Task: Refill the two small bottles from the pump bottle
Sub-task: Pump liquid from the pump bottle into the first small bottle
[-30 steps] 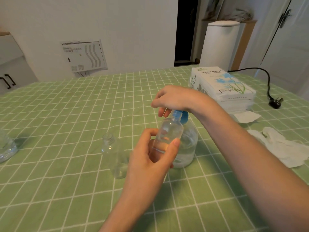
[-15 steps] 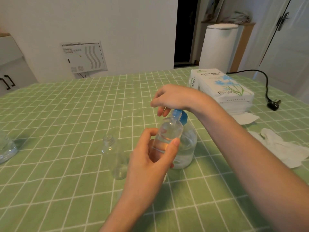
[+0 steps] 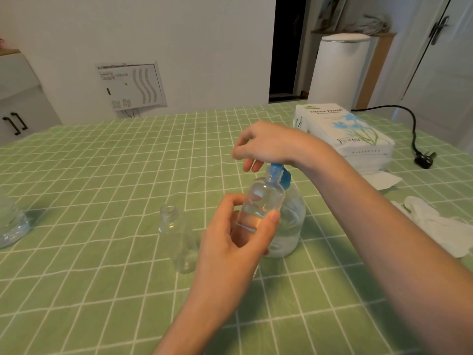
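Small bottle (image 3: pixel 263 201), clear and round-shouldered, meets blue pump spout (image 3: pixel 277 171).

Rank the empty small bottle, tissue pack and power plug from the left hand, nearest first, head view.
From the left hand holding the other small bottle:
1. Empty small bottle, just to its left.
2. Tissue pack, back right.
3. Power plug, far right edge.

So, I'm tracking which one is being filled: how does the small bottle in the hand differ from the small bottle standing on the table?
The held bottle is lifted, gripped by the left hand; the standing bottle rests on the tablecloth, untouched. The held bottle's mouth meets the pump's blue spout; the standing bottle's mouth is away from it, to the left. Both are clear, uncapped and similarly shaped.
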`<state>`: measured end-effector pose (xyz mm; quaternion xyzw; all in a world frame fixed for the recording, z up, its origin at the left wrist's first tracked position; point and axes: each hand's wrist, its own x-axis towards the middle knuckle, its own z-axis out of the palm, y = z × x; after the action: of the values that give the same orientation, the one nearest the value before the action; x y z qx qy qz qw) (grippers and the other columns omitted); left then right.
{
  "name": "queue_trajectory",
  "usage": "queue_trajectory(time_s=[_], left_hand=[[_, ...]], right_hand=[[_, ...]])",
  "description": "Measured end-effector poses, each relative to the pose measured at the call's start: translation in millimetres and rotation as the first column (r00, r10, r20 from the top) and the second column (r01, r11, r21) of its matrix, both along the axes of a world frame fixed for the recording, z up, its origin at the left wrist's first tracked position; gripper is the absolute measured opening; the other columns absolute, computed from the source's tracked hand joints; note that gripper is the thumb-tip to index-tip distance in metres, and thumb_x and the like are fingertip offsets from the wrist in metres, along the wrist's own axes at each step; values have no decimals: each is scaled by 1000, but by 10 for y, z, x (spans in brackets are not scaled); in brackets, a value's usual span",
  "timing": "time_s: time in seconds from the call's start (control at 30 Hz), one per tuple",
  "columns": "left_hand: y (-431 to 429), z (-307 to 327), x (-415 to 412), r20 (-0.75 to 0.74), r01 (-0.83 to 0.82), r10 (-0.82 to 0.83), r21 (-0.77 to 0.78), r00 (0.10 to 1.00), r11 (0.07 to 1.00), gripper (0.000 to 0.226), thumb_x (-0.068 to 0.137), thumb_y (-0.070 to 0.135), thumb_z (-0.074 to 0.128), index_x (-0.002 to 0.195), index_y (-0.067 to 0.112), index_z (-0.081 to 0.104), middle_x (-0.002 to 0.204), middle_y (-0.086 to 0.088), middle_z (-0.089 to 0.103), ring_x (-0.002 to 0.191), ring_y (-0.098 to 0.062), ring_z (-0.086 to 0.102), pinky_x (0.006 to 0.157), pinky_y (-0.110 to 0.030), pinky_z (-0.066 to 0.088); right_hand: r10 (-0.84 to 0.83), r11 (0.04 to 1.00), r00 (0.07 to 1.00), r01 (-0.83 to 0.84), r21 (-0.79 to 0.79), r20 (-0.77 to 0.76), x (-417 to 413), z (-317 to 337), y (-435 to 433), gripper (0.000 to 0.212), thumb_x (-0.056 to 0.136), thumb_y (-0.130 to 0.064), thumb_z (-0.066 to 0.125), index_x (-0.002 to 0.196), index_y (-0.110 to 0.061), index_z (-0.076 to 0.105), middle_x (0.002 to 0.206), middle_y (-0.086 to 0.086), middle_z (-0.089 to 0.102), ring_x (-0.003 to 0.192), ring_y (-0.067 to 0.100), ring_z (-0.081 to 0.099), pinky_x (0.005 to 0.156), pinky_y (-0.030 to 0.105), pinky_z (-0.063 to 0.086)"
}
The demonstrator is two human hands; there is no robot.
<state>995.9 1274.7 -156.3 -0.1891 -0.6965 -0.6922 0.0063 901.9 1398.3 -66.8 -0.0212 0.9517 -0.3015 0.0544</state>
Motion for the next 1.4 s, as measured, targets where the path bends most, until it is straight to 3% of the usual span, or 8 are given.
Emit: queue_trajectory(time_s=[0.13,0.37,0.57,0.7,0.83,1.0,1.17,1.4], left_hand=[[-2,-6,4,8,-8,8,-11,1000,1000,20,74,43,64,87,30,59,71,2,69,57,-8,62,56,-20,53],[-5,-27,3,1,-16,16,-23,1000,1000,20,73,42,64,87,29,59,74,-1,69,66,-21,66,55,-24,54],[2,-3,0,-2,-6,6,13,1000,1000,20,74,42,63,88,29,59,74,2,69,73,-22,67,54,-20,51],[-3,12,3,-4,-7,7,10,1000,1000,19,74,43,63,88,30,59,72,2,69,69,-19,67,54,-19,51],[-2,21,16,8,1,-1,17,1000,1000,24,75,47,66,89,28,59,72,1,69,63,-12,64,54,-18,51],[-6,-4,21,19,-18,18,-20,1000,1000,25,72,46,65,88,28,59,74,-3,69,64,-16,65,58,-31,54],[-8,-32,10,19,-20,20,-24,1000,1000,22,73,44,64,88,28,59,74,-1,69,65,-15,65,57,-27,54],[10,42,17,16,1,-2,36,1000,999,31,72,50,66,89,25,60,69,1,68,53,-5,56,50,-15,45]], right_hand=[[-3,1000,1000,3,-12,20,0,-36,11,29,90,-27,55,111,-8,62,81,-1,70,98,25,68,80,33,51],[-15,999,999,16,-39,42,9,-103,10,28,91,-28,53,111,-9,62,78,-2,69,98,24,67,72,28,47],[-33,998,997,29,-55,-69,23,-27,-5,21,90,-27,54,104,-13,63,72,-2,67,80,19,64,69,25,46],[-31,998,999,28,-60,-44,27,-15,-7,26,90,-26,54,108,-10,63,77,0,69,84,20,65,75,29,48],[-31,997,999,31,-70,-4,23,-21,-18,32,90,-24,54,113,-4,62,77,-1,69,102,28,66,94,41,50],[-27,997,999,30,-70,40,25,-84,-8,33,90,-23,53,114,-1,61,77,0,69,98,29,67,95,43,50],[-32,997,999,34,-65,26,38,-98,-16,30,91,-25,52,111,-5,62,77,-1,68,100,27,67,92,40,50],[-35,999,998,33,-38,-57,63,6,-22,28,90,-28,54,110,-9,62,86,4,71,85,20,64,70,28,46]])
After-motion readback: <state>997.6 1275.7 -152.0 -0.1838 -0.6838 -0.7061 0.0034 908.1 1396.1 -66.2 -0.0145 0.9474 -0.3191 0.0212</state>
